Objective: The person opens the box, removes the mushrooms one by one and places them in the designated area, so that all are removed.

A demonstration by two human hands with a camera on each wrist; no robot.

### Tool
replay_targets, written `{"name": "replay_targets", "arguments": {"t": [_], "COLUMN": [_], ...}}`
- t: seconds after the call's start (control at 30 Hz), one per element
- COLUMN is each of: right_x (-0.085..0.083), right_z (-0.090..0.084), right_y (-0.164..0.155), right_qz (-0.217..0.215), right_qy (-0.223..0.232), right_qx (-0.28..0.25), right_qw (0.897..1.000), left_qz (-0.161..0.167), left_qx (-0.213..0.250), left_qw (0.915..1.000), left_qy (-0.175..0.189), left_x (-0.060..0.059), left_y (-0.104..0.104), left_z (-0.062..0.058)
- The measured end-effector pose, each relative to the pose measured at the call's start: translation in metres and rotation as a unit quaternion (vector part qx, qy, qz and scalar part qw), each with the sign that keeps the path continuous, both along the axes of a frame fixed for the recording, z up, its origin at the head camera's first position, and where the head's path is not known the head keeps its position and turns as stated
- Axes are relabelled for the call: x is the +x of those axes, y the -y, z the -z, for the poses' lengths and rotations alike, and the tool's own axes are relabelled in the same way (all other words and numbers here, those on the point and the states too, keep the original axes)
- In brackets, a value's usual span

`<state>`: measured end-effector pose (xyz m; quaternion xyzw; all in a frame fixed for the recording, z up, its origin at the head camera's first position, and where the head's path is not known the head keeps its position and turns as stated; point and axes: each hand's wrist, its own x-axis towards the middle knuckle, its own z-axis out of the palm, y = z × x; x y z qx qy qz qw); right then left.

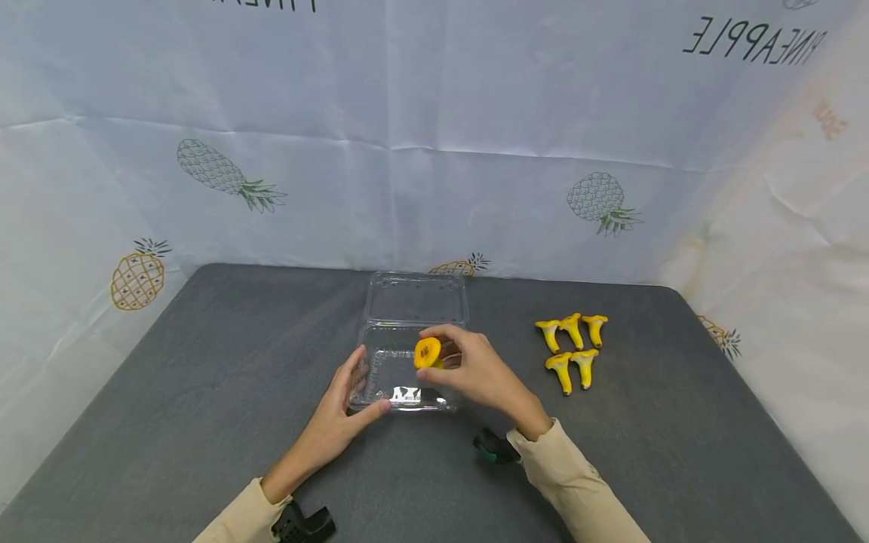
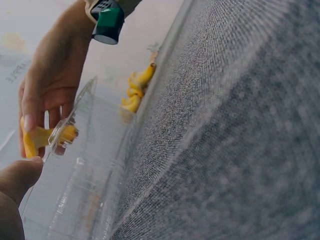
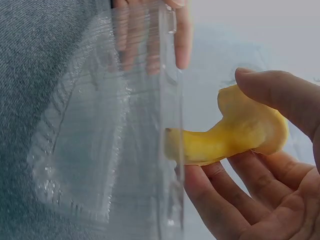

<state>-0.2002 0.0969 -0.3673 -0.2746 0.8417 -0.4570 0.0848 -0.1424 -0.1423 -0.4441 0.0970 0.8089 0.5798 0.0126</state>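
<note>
A yellow chanterelle mushroom [image 1: 428, 352], with a flared cap and a narrow stem, is pinched between the thumb and fingers of my right hand [image 1: 475, 369]. It is held above the base of a clear plastic clamshell container [image 1: 390, 369]. In the right wrist view, the stem of this mushroom [image 3: 215, 145] points toward the container, its tip overlapping the rim [image 3: 172, 195]. My left hand [image 1: 337, 407] touches the container's near left corner, fingers fairly straight along the left side and thumb by the front rim. No mushroom shows inside the container.
To the right of the container, several more yellow chanterelles [image 1: 570, 351] lie in two rows on the dark grey table [image 1: 665, 422]. The container's lid [image 1: 417, 298] lies folded back toward the table's far edge. Behind the table hangs a pineapple-print cloth [image 1: 434, 204].
</note>
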Motion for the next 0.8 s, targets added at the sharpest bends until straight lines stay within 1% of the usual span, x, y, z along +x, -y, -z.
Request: {"name": "replay_targets", "arguments": {"t": [0.23,0.5,0.8], "right_x": [0.002,0.006,0.01], "right_z": [0.0,-0.001,-0.004], "right_y": [-0.008,-0.021,-0.037], "right_qz": [0.024,0.058,0.092], "right_qy": [-0.013,-0.022,-0.023], "right_qx": [-0.005,-0.034,-0.017], "right_qw": [1.0,0.998,0.995], "left_qz": [-0.002,-0.002,0.003], "left_qx": [-0.004,-0.005,-0.001], "left_qw": [0.9999,0.9999,0.9999], "left_qy": [-0.01,-0.01,-0.013], "left_x": [0.0,0.0,0.001], "left_y": [0.0,0.0,0.001], "left_z": [0.001,0.001,0.001]}}
